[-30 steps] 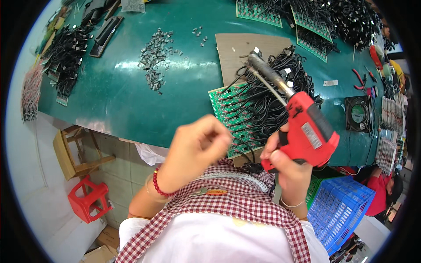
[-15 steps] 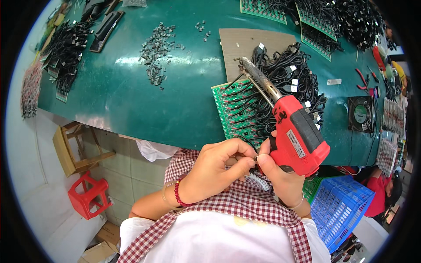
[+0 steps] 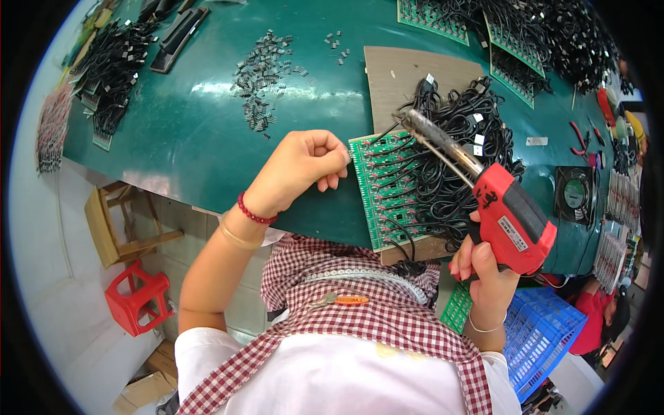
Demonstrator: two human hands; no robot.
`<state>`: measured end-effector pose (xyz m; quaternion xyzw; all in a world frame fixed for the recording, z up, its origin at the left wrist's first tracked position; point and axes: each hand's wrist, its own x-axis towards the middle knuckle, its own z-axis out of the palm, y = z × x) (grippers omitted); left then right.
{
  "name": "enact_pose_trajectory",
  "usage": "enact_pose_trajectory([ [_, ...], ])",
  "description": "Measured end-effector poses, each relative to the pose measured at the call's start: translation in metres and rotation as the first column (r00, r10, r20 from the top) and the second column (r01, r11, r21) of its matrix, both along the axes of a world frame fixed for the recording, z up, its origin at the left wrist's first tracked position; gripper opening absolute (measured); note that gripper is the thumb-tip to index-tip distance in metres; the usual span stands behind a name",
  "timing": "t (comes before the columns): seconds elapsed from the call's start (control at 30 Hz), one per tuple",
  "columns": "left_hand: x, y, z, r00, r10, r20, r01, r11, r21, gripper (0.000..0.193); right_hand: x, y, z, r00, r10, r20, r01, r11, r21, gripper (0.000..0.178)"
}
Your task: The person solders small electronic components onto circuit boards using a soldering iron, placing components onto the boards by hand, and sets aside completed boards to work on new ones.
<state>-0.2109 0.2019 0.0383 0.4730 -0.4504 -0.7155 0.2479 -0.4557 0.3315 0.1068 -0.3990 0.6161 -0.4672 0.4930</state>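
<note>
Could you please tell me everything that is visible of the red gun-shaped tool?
The gun-shaped tool has a red body, apparently plastic, with a black panel, a pale label and dark marks. A metal barrel, darkened toward its tip, runs beside a thin rod. The right hand holds it, the barrel slanting forward and left over the black cables; whether it touches them cannot be told.

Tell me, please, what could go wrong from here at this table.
The red soldering gun, in the right grip, shows its metal barrel across the black cables; if hot and close, it might scorch them. The left grip, near the green circuit board, could nudge it. Those tangled cables could also snag.
</note>
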Motion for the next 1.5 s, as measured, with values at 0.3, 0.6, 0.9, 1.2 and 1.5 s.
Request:
enact_pose_trajectory([
  [0.3, 0.0, -0.018, -0.002, 0.996, -0.089, -0.021, 0.091, 0.993, 0.077, 0.01, 0.002, 0.009, -0.016, 0.997, 0.049, 0.056, -0.054, 0.994, 0.097, 0.036],
  [0.6, 0.002, -0.021, -0.006, 0.992, -0.105, -0.065, 0.113, 0.983, 0.144, 0.008, -0.001, 0.009, -0.024, 0.979, 0.185, -0.09, -0.175, 0.979, 0.108, 0.029],
  [0.9, 0.003, -0.023, -0.006, 0.99, -0.113, -0.079, 0.124, 0.982, 0.146, 0.008, -0.002, 0.009, -0.024, 0.968, 0.208, -0.137, -0.195, 0.975, 0.102, 0.029],
  [1.2, 0.003, -0.022, -0.005, 0.99, -0.127, -0.064, 0.134, 0.982, 0.132, 0.008, 0.002, 0.008, -0.022, 0.989, 0.123, -0.079, -0.114, 0.987, 0.118, 0.032],
  [1.5, 0.003, -0.02, -0.005, 0.991, -0.112, -0.072, 0.121, 0.985, 0.123, 0.009, 0.001, 0.008, -0.026, 0.983, 0.147, -0.113, -0.137, 0.986, 0.095, 0.025],
])
